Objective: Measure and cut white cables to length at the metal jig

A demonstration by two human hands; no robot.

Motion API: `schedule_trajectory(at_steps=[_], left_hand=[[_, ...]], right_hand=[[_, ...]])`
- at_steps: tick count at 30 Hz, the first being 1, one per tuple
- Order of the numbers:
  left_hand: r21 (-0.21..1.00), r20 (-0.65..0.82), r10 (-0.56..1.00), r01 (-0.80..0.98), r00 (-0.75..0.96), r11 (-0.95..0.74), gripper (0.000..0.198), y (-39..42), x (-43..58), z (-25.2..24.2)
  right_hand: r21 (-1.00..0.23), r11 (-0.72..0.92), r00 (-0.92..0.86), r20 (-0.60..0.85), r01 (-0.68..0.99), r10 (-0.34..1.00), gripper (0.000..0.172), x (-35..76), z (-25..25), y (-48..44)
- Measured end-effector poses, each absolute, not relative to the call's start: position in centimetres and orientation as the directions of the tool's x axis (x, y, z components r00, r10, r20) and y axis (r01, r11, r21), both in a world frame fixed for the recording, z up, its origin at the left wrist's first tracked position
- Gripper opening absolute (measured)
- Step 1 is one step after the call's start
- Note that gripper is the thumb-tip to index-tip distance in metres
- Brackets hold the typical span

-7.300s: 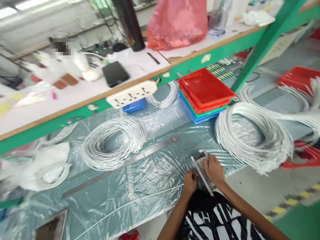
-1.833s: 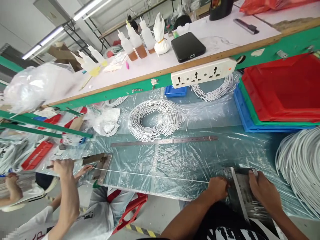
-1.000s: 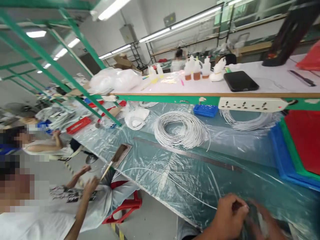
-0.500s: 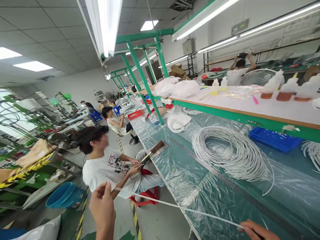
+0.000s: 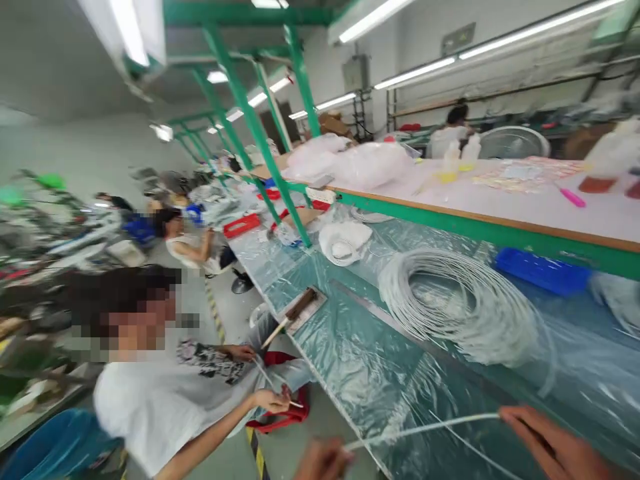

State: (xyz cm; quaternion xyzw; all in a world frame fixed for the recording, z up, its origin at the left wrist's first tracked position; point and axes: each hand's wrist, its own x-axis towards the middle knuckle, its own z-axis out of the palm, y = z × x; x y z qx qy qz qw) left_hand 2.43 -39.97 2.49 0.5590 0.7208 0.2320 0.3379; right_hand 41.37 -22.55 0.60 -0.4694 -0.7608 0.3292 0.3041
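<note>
A white cable [image 5: 425, 429] runs between my two hands, bowed slightly over the edge of the bench. My left hand [image 5: 324, 460], blurred by motion at the bottom of the view, is closed round its left end. At the lower right, my right hand [image 5: 563, 443] pinches the other end between thumb and fingers. A thinner white strand [image 5: 473, 445] slants across the bench below that cable. Beyond my right hand lies a big coil of white cable [image 5: 500, 327] on the plastic-covered bench [image 5: 350, 353].
A co-worker [image 5: 145, 393] sits close on the left, white pieces in hand. A brush [image 5: 300, 303] rests in a shallow tray at the bench edge. A metal ruler [image 5: 365, 303] lies along the bench. Behind stand a blue bin [image 5: 543, 270] and a raised shelf [image 5: 440, 217] with bottles.
My left hand has dropped and moved right, closer to my right hand, so the cable span between them is shorter. The view has shifted; the co-worker's hands are now apart.
</note>
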Motion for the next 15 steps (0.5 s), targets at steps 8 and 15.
schedule_trajectory(at_steps=[8, 15], left_hand=[[0.763, -0.12, 0.867, 0.514, -0.483, 0.392, 0.065, -26.7, -9.4, -1.9], [0.94, -0.305, 0.882, 0.033, -0.358, 0.339, 0.057, -9.4, 1.5, -5.4]], right_hand=[[-0.654, 0.012, -0.215, -0.231, 0.757, 0.949, 0.056, 52.2, 0.4, -19.6], [-0.674, -0.17, 0.086, -0.157, 0.719, 0.984, 0.054, 50.4, -5.2, -16.1]])
